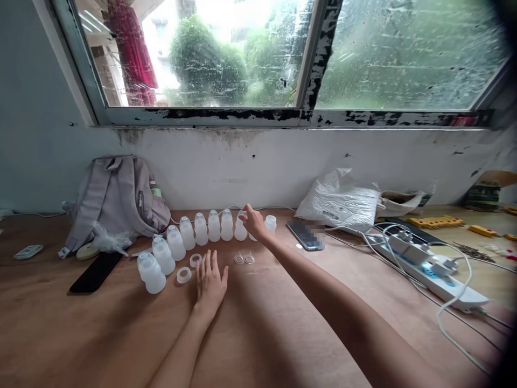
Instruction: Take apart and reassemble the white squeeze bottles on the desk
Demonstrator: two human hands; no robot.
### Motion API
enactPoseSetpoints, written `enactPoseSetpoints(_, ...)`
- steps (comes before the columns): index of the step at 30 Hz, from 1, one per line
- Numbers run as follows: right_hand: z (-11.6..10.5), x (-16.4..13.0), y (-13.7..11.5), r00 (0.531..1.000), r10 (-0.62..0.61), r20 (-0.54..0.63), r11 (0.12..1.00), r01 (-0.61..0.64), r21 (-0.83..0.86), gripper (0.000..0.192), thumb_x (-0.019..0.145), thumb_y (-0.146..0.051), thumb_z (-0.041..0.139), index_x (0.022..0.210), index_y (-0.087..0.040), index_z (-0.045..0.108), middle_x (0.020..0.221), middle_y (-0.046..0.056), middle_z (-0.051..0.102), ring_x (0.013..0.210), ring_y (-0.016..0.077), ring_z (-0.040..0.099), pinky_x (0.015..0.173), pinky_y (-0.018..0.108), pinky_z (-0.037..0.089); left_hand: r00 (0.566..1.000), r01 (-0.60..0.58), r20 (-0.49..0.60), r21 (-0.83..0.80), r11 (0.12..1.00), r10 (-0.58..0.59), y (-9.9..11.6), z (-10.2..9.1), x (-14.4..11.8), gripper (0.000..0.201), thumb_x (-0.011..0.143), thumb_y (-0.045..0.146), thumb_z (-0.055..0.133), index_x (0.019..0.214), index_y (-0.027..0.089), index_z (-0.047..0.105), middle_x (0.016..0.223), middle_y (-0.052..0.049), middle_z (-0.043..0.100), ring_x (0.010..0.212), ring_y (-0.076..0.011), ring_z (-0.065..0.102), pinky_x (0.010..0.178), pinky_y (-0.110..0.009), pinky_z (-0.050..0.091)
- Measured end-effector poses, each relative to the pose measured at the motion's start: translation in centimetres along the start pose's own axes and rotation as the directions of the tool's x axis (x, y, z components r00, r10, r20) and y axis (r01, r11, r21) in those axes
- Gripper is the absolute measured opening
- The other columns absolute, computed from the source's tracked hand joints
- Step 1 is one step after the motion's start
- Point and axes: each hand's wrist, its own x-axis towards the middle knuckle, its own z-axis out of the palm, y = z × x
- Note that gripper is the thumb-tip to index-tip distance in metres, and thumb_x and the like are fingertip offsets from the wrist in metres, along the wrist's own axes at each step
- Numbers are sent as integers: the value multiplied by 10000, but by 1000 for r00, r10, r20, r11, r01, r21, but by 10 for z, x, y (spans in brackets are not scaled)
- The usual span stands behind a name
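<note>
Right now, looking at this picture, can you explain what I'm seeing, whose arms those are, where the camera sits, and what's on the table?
There is no machine here. The single picture comes from a camera worn on a person's head, looking forward and down, so the two bare arms reaching in from the bottom are that person's own.

The left hand lies flat, palm down, on the wooden table, close to two white rings. The right hand reaches farther out to a curved row of small translucent bottles; its fingers seem to pinch something small at one bottle's top, but I cannot tell what.

Two small clear pieces lie in front of the row. Also on the table: a grey backpack, a black phone, a second phone, a white plastic bag and a power strip with cables. A rain-streaked window is behind.
</note>
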Motion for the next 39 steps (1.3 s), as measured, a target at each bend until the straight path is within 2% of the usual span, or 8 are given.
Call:
enactPoseSetpoints(9, 13, 2, 9, 997, -80, -15, 996, 80, 44, 234, 772, -194, 480, 1004, -218, 494, 949, 69, 594, 838, 196, 536, 686, 291, 378, 997, 56, 44, 192, 980, -66, -16, 7, 0, 564, 795, 339, 413, 1264, 32, 358, 1264, -242, 409, 1197, -351, 327, 969, -512, 226)
enactPoseSetpoints(13, 5, -13, 13, 987, -139, -77, 984, 147, 103, 326, 778, -242, 480, 1101, -214, 453, 1090, 87, 530, 950, 205, 506, 772, 323, 386, 997, -2, 82, 116, 993, -8, -8, 3, 0, 506, 793, 289, 422, 1251, 78, 385, 1194, -192, 495, 1130, -302, 418, 987, -485, 222)
enactPoseSetpoints(16, 4, -42, 23, 982, -125, -142, 966, 154, 208, 246, 822, -291, 402, 1033, -211, 500, 1007, 83, 549, 868, 202, 530, 752, 335, 403, 991, -29, 128, -64, 998, 37, 2, -1, -1, 455, 808, 270, 403, 1236, 115, 403, 1082, -159, 570, 1036, -270, 496, 934, -445, 319)
enactPoseSetpoints(22, 20, -113, 49, 987, -158, 11, 969, 153, 194, 162, 787, -311, 471, 871, -207, 563, 860, 67, 599, 815, 218, 544, 752, 361, 412, 957, -54, 240, -401, 915, 162, 22, -4, -9, 350, 819, 233, 388, 1159, 204, 466, 861, -68, 621, 795, -184, 584, 746, -319, 453)
enactPoseSetpoints(26, 21, -133, 55, 982, -175, 67, 973, 162, 166, 159, 799, -280, 460, 910, -205, 546, 890, 79, 591, 849, 229, 534, 771, 386, 407, 934, -194, 199, -417, 888, 297, 31, -9, -14, 327, 778, 239, 470, 1103, 209, 501, 960, -66, 594, 893, -200, 537, 801, -336, 424)
enactPoseSetpoints(30, 4, -150, 47, 978, -204, 32, 958, 193, 214, 152, 820, -275, 447, 931, -215, 532, 906, 85, 580, 860, 225, 526, 763, 374, 413, 958, -174, 185, -232, 957, 219, 28, -10, -14, 513, 679, 338, 603, 1152, 199, 457, 1101, -87, 538, 1004, -260, 474, 865, -412, 358)
enactPoseSetpoints(33, -9, -166, 39, 933, -330, 145, 927, 291, 237, 131, 807, -255, 472, 913, -220, 539, 907, 79, 574, 859, 219, 511, 773, 366, 402, 969, -99, 212, -153, 983, 131, 22, -8, -12, 385, 670, 355, 611, 1012, 196, 536, 1015, -80, 575, 957, -261, 498, 827, -408, 368)
enactPoseSetpoints(39, -15, -178, 33, 913, -310, 266, 938, 248, 242, 147, 759, -223, 528, 904, -202, 523, 859, 53, 569, 819, 201, 495, 740, 345, 390, 982, -105, 112, -331, 938, 149, 22, -10, -9, 293, 707, 336, 579, 959, 202, 513, 930, -54, 590, 879, -215, 542, 780, -357, 410)
